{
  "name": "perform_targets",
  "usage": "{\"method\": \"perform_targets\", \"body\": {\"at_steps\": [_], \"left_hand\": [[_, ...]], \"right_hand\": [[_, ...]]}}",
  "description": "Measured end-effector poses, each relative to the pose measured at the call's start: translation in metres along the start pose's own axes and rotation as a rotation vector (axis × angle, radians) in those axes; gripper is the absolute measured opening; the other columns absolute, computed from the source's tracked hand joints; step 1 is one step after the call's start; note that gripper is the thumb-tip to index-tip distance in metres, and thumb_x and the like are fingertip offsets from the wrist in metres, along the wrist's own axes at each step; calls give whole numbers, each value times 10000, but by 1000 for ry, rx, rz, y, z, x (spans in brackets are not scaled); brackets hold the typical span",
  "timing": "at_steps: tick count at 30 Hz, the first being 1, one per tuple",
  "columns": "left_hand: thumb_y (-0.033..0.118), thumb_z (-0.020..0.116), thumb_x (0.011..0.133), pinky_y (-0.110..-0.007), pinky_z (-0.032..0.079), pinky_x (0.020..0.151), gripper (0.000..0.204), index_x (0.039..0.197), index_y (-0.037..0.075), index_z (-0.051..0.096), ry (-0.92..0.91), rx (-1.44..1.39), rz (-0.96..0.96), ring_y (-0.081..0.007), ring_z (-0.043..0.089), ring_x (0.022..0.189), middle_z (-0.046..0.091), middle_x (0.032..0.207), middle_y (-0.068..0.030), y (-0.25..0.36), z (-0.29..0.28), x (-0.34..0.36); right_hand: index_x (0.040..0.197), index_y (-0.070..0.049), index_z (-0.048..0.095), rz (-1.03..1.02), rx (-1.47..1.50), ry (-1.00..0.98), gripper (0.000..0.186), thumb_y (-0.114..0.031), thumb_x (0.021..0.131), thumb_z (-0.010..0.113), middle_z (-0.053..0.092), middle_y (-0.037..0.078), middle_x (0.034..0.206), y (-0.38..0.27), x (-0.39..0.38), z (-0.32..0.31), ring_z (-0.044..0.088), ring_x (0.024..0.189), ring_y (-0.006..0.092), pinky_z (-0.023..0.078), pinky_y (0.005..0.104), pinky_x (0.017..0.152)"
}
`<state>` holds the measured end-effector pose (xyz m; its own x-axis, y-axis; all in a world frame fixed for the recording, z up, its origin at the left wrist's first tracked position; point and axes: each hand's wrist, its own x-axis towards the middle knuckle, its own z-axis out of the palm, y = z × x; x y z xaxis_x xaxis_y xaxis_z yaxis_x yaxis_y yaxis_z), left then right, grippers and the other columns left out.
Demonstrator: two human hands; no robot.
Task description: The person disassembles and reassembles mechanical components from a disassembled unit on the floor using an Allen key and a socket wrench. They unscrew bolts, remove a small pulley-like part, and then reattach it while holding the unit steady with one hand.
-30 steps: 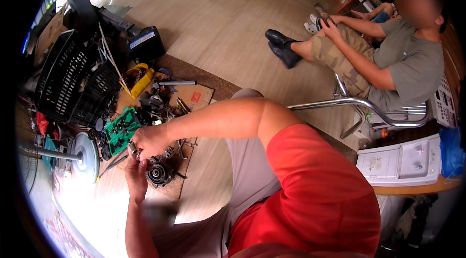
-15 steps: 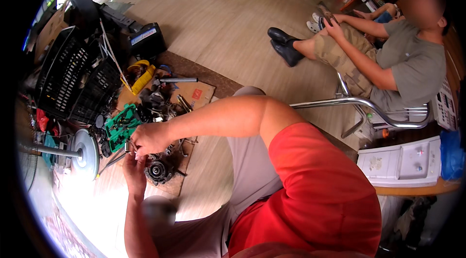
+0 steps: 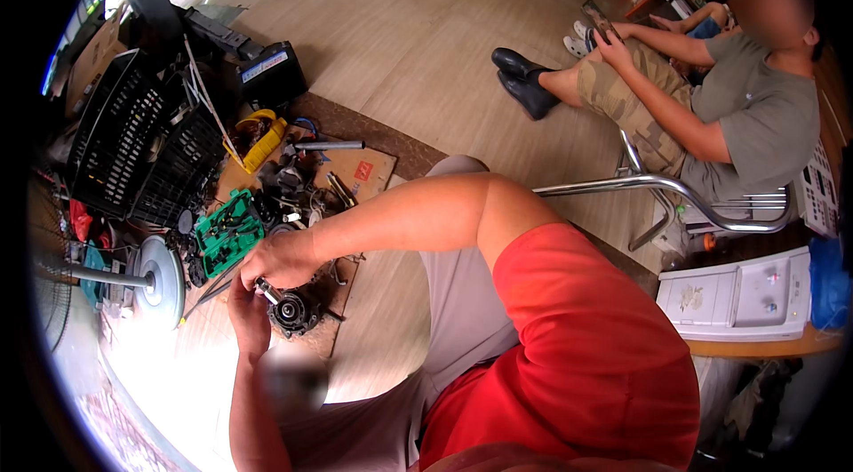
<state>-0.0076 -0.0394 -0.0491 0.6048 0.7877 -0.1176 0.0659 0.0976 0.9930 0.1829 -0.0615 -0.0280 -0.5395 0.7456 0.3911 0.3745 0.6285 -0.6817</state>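
Note:
My right hand (image 3: 283,259) is closed around a short, shiny metal socket tool (image 3: 269,292), which slants down toward a round, dark engine part (image 3: 290,314). I cannot tell whether the tool touches it. My left hand (image 3: 250,316) meets the right one from below with its fingers bent in; what they grip is hidden. The engine part rests on a flat cardboard sheet (image 3: 345,308). Just beyond my hands lies an opened green tool case (image 3: 228,232) with dark tools in it.
Loose metal parts (image 3: 302,192) and a yellow object (image 3: 262,145) lie farther back. Black crates (image 3: 120,134), a battery-like black box (image 3: 271,76) and a grey disc on a rod (image 3: 158,284) stand left. A person (image 3: 755,108) sits on a metal chair (image 3: 657,183) at right.
The right hand has turned, and the metal tool has swung from the left of my fingers to point down and right toward the engine part. The left hand stays close by.

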Motion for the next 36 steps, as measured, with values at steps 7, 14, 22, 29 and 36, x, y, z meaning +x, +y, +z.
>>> {"method": "perform_targets", "body": {"at_steps": [7,14,22,29,36], "left_hand": [[-109,467,855,-250,487,776,361,1203,-18,499,41,83,-12,-116,566,947,588,1059,-52,-4,-11,-4],[22,602,889,-263,531,734,352,1233,-10,532,44,196,9,-115,622,863,646,1002,-67,0,-10,4],[126,652,900,-238,497,660,184,1021,-2,601,75,201,43,-69,575,739,636,832,-20,-6,-16,-1],[109,615,926,-248,510,721,154,1025,-8,622,51,262,53,-91,600,797,636,891,-26,-1,-22,-2],[168,675,861,-340,484,650,169,953,29,645,104,439,235,-179,605,704,643,770,-120,9,-15,-6]], "right_hand": [[973,-12,612,-51,128,32,255,64,745,527,644,171,940,-17,5,-6,629,885,349,495,402,760],[1008,3,590,-17,134,34,143,-13,870,553,611,157,972,-21,8,-12,613,906,289,494,357,797],[1041,-8,606,288,302,97,155,-73,908,562,643,79,926,-26,12,-11,609,866,155,493,301,771],[991,-13,596,449,517,159,132,-123,924,571,619,23,771,-13,18,-7,579,676,82,484,253,617],[1001,-7,615,546,533,170,134,-110,942,554,646,49,888,-27,16,-15,606,724,92,511,232,640]]}}
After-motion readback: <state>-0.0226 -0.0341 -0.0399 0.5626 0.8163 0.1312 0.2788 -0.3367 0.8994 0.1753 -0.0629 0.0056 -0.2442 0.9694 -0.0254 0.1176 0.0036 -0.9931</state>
